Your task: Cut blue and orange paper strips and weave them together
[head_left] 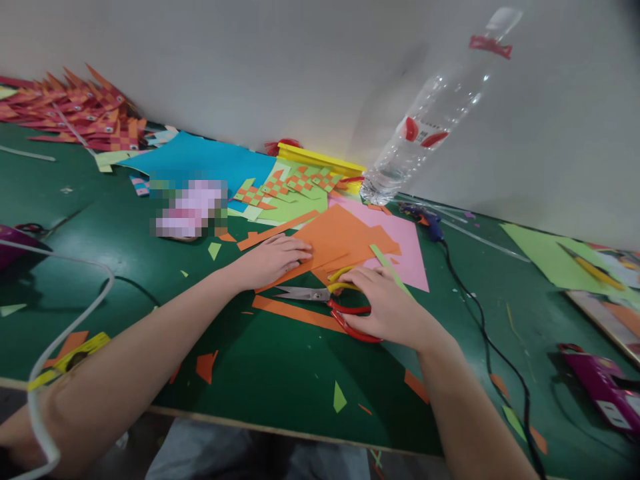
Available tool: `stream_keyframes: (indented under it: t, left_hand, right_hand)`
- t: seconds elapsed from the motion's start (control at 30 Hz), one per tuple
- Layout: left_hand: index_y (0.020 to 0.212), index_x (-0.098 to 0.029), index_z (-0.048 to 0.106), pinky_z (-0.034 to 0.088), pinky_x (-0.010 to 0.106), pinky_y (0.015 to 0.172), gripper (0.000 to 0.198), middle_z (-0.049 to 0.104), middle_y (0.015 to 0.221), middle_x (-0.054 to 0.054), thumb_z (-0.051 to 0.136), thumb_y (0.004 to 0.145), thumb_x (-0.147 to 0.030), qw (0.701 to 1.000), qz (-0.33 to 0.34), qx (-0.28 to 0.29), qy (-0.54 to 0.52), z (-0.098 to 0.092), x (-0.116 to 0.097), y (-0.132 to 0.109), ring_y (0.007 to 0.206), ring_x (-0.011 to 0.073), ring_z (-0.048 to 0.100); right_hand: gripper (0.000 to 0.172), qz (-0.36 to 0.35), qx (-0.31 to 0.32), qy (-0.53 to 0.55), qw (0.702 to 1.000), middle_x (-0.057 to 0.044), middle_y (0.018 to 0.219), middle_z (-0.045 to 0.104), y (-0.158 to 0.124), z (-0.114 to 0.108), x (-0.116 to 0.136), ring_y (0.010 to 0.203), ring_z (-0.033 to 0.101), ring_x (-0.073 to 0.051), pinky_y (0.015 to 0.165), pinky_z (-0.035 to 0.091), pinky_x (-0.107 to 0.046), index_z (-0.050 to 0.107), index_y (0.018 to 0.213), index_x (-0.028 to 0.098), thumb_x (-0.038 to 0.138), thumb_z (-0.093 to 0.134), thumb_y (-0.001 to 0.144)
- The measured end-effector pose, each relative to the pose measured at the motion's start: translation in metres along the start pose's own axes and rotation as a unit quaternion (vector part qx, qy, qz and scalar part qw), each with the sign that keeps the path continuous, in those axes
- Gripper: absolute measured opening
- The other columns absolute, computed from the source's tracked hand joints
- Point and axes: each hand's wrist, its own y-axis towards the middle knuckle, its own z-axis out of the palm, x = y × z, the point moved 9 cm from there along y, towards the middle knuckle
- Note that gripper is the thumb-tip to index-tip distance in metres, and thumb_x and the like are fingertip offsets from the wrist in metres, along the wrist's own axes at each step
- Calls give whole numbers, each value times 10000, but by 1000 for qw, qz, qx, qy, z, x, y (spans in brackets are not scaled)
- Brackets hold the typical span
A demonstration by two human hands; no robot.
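Note:
My left hand (274, 259) lies flat, fingers stretched, on the edge of an orange paper sheet (340, 237) on the green table (280, 373). My right hand (385, 303) rests over the red and yellow handles of a pair of scissors (320, 297), fingers curled onto them. The scissors lie on the table with shut blades pointing left. An orange paper strip (295, 312) lies just below the blades. A pink sheet (407, 250) lies under the orange one.
A clear water bottle (425, 127) stands by the wall. Woven orange-and-green paper pieces (285, 183), blue paper (200, 160) and a glue gun (425, 219) with its black cord (480, 320) lie behind. Red woven pieces (85, 110) are piled far left. Scraps dot the table.

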Motion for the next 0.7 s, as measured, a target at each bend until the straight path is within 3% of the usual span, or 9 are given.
stream_keyframes:
  t: [0.7]
  left_hand:
    - [1272,-199,551,280,360,1102,366,526,1390,34,307,999,-201,1000,-2,-6,-4,3,4,-2,1297,171,432]
  right_hand:
    - [306,6,-2,-34,999,-27,1101,681,-2,-7,6,1000,619,-254,1083,268,-545,609,1072,263,417,622,807]
